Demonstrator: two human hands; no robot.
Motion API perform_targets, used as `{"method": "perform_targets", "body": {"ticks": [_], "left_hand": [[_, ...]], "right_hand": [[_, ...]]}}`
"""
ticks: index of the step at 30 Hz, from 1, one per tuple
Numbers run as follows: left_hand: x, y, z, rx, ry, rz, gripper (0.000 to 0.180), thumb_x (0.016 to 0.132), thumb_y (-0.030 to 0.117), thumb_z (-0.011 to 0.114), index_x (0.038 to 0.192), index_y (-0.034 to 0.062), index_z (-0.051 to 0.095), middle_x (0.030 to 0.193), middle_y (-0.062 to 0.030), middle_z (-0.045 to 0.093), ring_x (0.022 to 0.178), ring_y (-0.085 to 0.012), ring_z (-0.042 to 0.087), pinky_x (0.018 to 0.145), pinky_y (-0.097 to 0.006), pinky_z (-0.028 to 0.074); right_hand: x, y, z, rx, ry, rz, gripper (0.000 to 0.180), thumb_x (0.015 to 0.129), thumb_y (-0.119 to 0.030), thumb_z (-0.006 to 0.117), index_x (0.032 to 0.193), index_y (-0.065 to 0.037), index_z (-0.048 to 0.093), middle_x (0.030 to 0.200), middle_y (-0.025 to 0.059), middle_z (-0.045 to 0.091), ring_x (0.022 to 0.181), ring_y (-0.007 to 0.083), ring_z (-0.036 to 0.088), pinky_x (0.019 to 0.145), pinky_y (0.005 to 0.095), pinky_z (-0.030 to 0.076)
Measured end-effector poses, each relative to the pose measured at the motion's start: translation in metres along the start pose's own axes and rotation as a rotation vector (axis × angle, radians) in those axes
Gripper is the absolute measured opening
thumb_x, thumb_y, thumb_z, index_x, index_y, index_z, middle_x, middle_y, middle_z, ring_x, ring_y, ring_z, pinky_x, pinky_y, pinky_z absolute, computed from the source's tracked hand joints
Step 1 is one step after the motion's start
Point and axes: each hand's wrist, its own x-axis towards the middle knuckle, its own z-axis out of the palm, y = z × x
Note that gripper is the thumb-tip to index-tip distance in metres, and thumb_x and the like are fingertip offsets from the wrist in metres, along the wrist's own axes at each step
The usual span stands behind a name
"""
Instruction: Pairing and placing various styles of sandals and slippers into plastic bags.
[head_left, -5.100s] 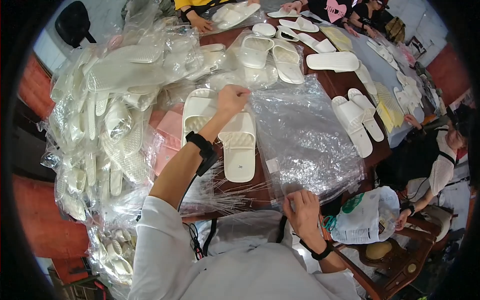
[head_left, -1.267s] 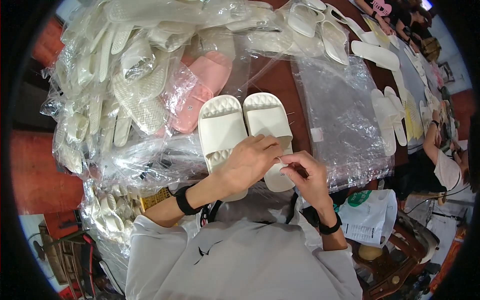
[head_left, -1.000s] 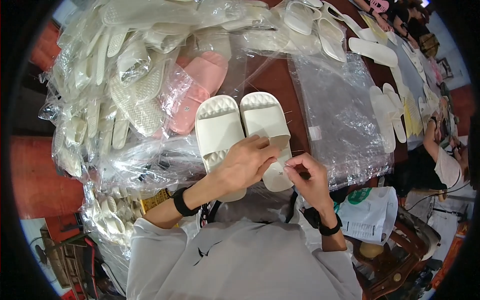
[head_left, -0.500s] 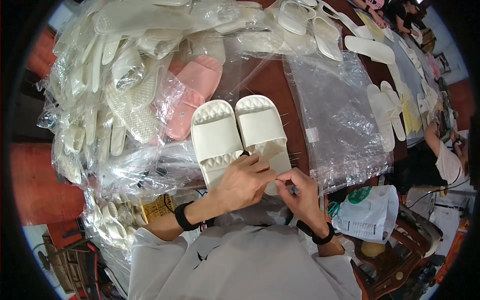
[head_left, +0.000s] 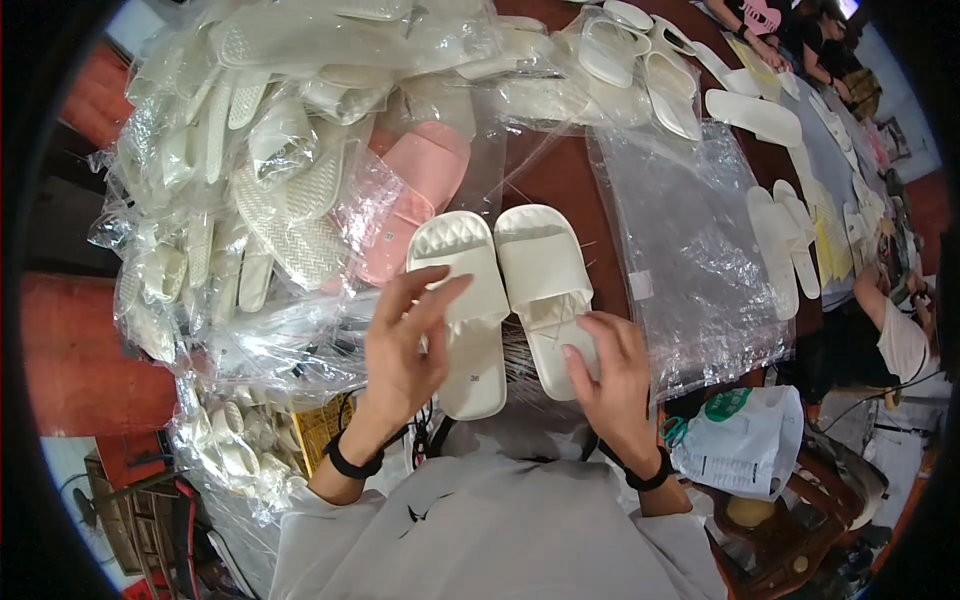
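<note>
Over 2 cream slippers point(head_left: 500, 290), both hands point(head_left: 400, 350) spread.

Both forearms enter from the six o'clock edge in pale grey sleeves pushed back from the wrists, each wrist bearing a dark band. The left hand point(head_left: 405, 345) is raised toward twelve o'clock, palm turned inward, fingers spread and loosely extended with nothing clasped, the thumb apart toward one o'clock. The right hand point(head_left: 610, 375) lies at three o'clock of the left, back uppermost, fingers point(head_left: 585, 345) curled downward and drawn together at the tips; whether they pinch anything cannot be made out.
</note>
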Motion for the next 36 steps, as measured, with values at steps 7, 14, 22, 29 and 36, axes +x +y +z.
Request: {"method": "perform_targets", "body": {"ticks": [7,14,22,29,36], "left_hand": [[-0.009,-0.02,-0.013,-0.014,-0.006,-0.07,0.054,0.072,-0.019,0.044,0.115,0.0075,0.066,0.115,-0.019,0.058,0.102,-0.0343,0.061,0.079,-0.035,0.051],[-0.02,-0.026,-0.011,-0.07,0.088,-0.038,0.05,0.077,-0.019,0.041,0.113,0.0059,0.066,0.113,-0.0192,0.059,0.106,-0.0317,0.058,0.089,-0.035,0.046],[-0.024,-0.011,0.011,-0.387,0.307,-0.054,0.033,0.097,0.002,0.039,0.128,-0.0036,0.05,0.124,-0.0143,0.051,0.11,-0.0216,0.052,0.09,-0.033,0.044],[-0.022,0.016,0.077,-0.38,-0.405,0.082,0.05,0.082,0.024,0.064,0.124,-0.001,0.054,0.127,-0.023,0.055,0.119,-0.0398,0.05,0.1,-0.046,0.039],[-0.034,0.018,0.117,0.208,-0.61,0.462,0.066,0.085,0.029,0.066,0.143,0.0091,0.039,0.147,-0.0251,0.029,0.132,-0.0441,0.03,0.103,-0.054,0.032]], "right_hand": [[0.029,-0.017,0.055,-0.069,-0.092,-0.07,0.056,0.083,-0.025,0.069,0.125,0.007,0.05,0.122,0.0237,0.051,0.116,0.0445,0.047,0.101,0.0502,0.036],[0.038,-0.01,0.073,0.034,0.116,-0.022,0.024,0.081,-0.018,0.066,0.096,0.0,0.06,0.095,0.0172,0.06,0.088,0.0349,0.059,0.08,0.0456,0.044],[0.017,-0.013,0.012,0.684,0.168,0.168,0.026,0.089,0.001,0.059,0.115,0.003,0.061,0.1,0.0134,0.064,0.093,0.0185,0.064,0.081,0.0284,0.051],[-0.02,-0.004,-0.078,0.816,0.145,0.338,0.027,0.093,0.0,0.055,0.119,0.004,0.06,0.107,0.0071,0.067,0.096,0.0096,0.06,0.083,0.0251,0.049],[-0.009,0.065,-0.175,0.461,0.396,0.469,0.024,0.096,-0.013,0.052,0.096,0.006,0.066,0.082,-0.0011,0.067,0.073,0.0048,0.054,0.064,0.0237,0.044]]}}
